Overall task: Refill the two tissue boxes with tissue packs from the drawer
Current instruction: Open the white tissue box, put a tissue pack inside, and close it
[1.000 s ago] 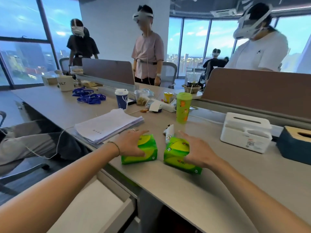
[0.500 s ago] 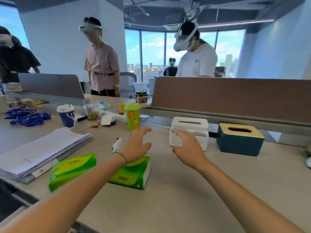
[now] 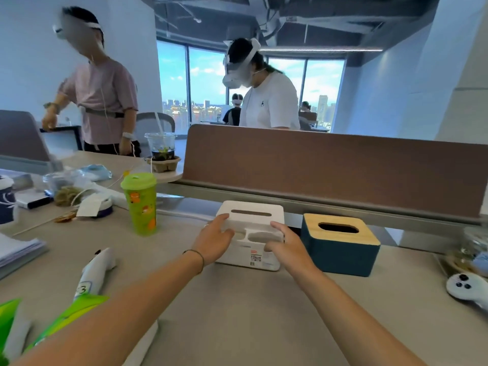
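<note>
A white tissue box point(image 3: 250, 214) with a slot in its lid stands on the desk by the brown divider. My left hand point(image 3: 214, 241) grips its left side, fingers over the lid's corner and thumb on the front. My right hand point(image 3: 286, 245) grips its right side, fingers curled on the front face. Right beside it stands a dark blue tissue box point(image 3: 340, 249) with a wooden lid, its opening dark. Two green tissue packs point(image 3: 67, 314) point(image 3: 8, 317) lie at the bottom left, partly hidden by my left forearm.
A green lidded cup point(image 3: 141, 204) stands left of the white box. A white marker point(image 3: 95, 270) and a paper stack point(image 3: 15, 252) lie further left. A white controller point(image 3: 464, 286) lies at the right edge. The brown divider point(image 3: 330, 167) closes the desk's back; people stand beyond it.
Both hands left the green packs, reached forward and took hold of the white tissue box. The view has swung right and closer to the boxes.
</note>
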